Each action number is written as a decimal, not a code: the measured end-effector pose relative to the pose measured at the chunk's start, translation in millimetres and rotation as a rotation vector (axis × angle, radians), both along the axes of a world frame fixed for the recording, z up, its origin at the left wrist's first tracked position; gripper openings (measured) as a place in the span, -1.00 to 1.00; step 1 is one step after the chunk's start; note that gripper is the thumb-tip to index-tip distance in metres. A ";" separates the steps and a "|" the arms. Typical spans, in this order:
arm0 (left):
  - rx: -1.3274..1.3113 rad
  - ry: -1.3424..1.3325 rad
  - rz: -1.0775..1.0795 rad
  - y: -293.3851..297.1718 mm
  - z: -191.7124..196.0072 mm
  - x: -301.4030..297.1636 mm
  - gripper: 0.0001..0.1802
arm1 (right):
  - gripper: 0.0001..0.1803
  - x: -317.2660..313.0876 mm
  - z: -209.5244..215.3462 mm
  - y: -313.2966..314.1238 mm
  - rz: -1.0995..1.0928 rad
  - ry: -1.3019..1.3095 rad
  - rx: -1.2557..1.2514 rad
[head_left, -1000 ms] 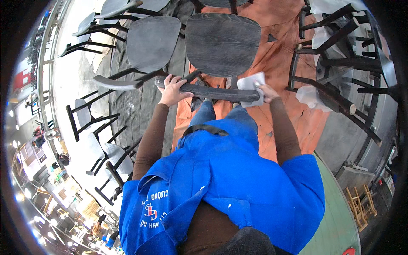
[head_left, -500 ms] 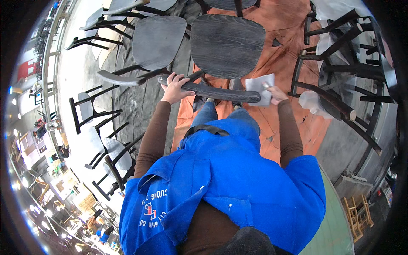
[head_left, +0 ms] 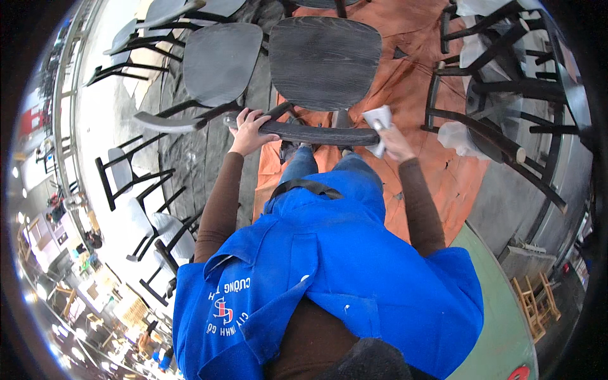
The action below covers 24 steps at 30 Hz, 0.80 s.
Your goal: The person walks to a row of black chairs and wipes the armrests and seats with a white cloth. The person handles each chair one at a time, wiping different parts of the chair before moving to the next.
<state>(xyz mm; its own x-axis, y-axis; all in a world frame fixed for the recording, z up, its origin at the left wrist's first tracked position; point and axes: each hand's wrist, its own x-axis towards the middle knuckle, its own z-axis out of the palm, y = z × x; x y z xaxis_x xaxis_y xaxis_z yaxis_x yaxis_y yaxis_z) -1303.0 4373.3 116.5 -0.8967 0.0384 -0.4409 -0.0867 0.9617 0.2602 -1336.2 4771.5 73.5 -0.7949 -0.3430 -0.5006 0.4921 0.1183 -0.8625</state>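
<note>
Directly in front of me stands a dark wood-grained chair, its broad seat [head_left: 326, 60] beyond its curved backrest rail [head_left: 326, 135]. Around the left part of that rail my left hand [head_left: 252, 132] is closed, thumb lying along the near side. At the rail's right end, my right hand [head_left: 396, 143] grips a thin white sheet [head_left: 378, 116], bent between the fingers. The sheet meets the rail's end; whether it is cloth or paper I cannot tell.
A second chair with a smooth grey seat [head_left: 221, 63] stands close on the left. More dark chairs [head_left: 506, 88], partly wrapped in clear plastic, are stacked at right. An orange sheet [head_left: 424, 183] covers the floor. A green surface [head_left: 497, 304] lies at lower right.
The white sheet, flatter and spread beside the rail before, is now bent and bunched at its right end. My right hand has turned with it. My left hand keeps its hold.
</note>
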 end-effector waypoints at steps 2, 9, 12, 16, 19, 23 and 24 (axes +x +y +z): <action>0.038 0.034 -0.029 -1.8 -1.3 -0.3 -0.20 | -0.71 5.4 12.4 -14.1 -0.055 -0.126 0.065; 0.015 0.132 0.078 3.6 -3.8 7.5 -0.06 | -0.59 10.0 116.8 11.9 -0.189 -0.217 -0.119; 0.019 0.454 0.175 3.4 -7.1 21.4 0.10 | -0.49 2.4 112.4 -9.2 0.230 0.451 0.355; 0.129 0.627 0.611 -17.7 -16.6 56.1 -0.19 | -0.39 13.0 52.1 -111.5 0.870 1.167 0.733; 0.201 0.552 0.928 -42.7 -24.1 95.7 -0.33 | -0.43 11.0 24.4 -196.3 0.837 1.396 0.551; 0.170 0.554 1.079 -61.6 -36.5 148.1 -0.46 | -0.48 -11.6 19.8 -317.1 0.853 1.489 0.461; 0.172 0.553 1.121 -60.4 -40.6 159.1 -0.49 | -0.50 -14.6 20.8 -341.7 0.926 1.429 0.510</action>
